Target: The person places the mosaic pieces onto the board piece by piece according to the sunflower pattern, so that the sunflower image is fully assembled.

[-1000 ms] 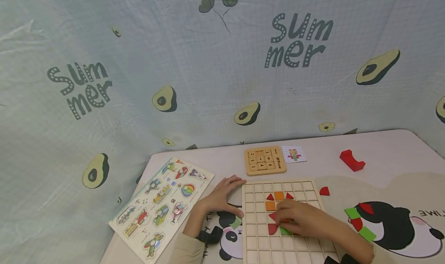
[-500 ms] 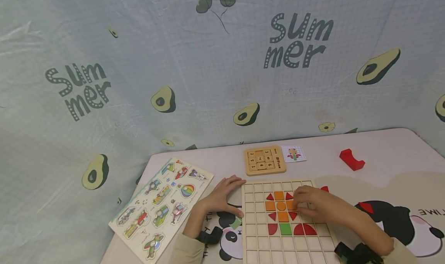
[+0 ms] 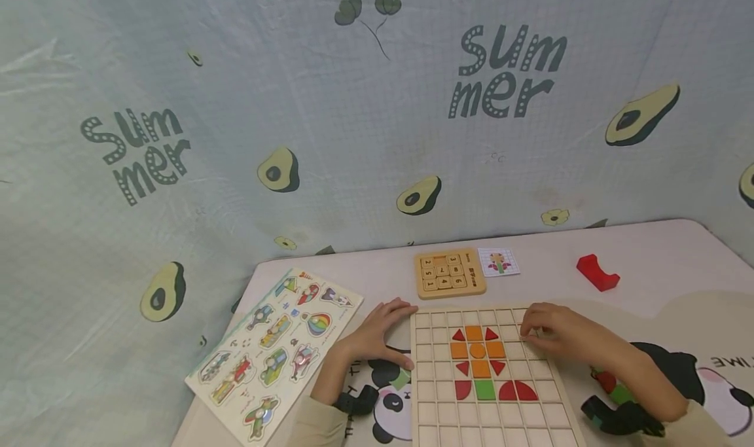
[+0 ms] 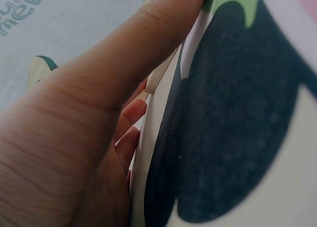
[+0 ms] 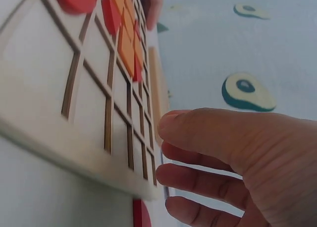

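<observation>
A wooden grid board (image 3: 444,413) holds a figure of orange squares (image 3: 474,333), an orange circle (image 3: 477,350), small red triangles (image 3: 491,334), a green square (image 3: 485,389) and red quarter-circle pieces (image 3: 524,391). My left hand (image 3: 377,334) spreads along the board's left side, thumb at its edge and fingers by the upper left corner. Over the right edge hovers my right hand (image 3: 562,329), loosely bent; the right wrist view shows nothing between thumb and fingers. Below those fingers, a red piece (image 5: 141,214) lies just off the board.
Behind the board are a number slide puzzle (image 3: 450,273) and a small pattern card (image 3: 499,262). A picture puzzle board (image 3: 273,355) lies left, a red arch block (image 3: 597,272) back right. Red and green pieces (image 3: 621,393) sit partly hidden under my right forearm.
My right hand has moved from the middle of the figure to the board's right edge, uncovering the orange, red and green pieces. The left hand stays in place.
</observation>
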The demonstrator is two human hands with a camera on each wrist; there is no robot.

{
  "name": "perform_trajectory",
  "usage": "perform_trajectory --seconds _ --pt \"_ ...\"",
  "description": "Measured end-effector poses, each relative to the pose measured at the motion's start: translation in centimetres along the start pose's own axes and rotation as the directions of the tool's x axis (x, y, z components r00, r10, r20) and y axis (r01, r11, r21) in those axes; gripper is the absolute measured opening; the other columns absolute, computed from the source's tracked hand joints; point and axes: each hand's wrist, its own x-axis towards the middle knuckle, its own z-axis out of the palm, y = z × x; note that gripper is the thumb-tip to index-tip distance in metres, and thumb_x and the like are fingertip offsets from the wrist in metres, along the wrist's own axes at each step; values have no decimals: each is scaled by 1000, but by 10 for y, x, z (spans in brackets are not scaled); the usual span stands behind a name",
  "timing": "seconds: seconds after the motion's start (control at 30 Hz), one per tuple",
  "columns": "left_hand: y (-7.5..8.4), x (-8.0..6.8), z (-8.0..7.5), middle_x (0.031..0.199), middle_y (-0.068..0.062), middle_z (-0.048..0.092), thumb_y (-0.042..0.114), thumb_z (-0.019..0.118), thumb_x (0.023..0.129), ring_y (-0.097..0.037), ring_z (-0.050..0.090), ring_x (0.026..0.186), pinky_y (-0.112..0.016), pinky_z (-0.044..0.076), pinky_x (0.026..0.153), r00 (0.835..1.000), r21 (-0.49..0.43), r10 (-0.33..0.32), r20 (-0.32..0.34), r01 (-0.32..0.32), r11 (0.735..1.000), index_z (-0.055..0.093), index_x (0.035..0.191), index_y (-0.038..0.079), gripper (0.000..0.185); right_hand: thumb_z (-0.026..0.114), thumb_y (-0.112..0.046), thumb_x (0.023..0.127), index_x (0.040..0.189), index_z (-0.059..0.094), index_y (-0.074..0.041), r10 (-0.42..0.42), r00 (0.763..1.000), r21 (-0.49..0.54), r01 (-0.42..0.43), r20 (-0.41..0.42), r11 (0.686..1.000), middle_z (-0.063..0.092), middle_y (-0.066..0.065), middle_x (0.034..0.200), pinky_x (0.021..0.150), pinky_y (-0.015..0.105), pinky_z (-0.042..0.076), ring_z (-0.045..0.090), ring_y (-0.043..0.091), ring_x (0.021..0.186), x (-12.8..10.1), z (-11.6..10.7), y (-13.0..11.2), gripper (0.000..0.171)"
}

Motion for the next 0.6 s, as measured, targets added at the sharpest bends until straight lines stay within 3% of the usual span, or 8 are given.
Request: perform_trajectory --seconds 0.27,0.43,0.6 --pt "-1 -1 1 151 2 26 44 83 63 -23 16 143 -52 18 114 1000 -12 5 3 -5 1000 35 143 30 95 74 -14 77 83 66 -24 -43 994 -35 39 -98 999 59 -11 88 64 17 50 47 2 77 -7 0 25 14" --pt "-1 0 1 151 2 27 45 83 62 -23 18 142 -52 20 114 1000 -9 11 1 -11 1000 35 143 30 95 76 -14 73 79 65 -29 -10 991 -109 -4 -135 994 58 -7 93 70 22 52 48 10 87 -9 0 32 20" --pt "-1 0 1 149 3 28 45 83 62 -22 21 140 -50 22 113 1000 3 17 -4 -17 1000 35 143 30 95 77 -10 72 85 67 -26 41 989 -144 -61 -140 988 59 -6 96 78 33 55 52 17 93 -11 1 37 22"
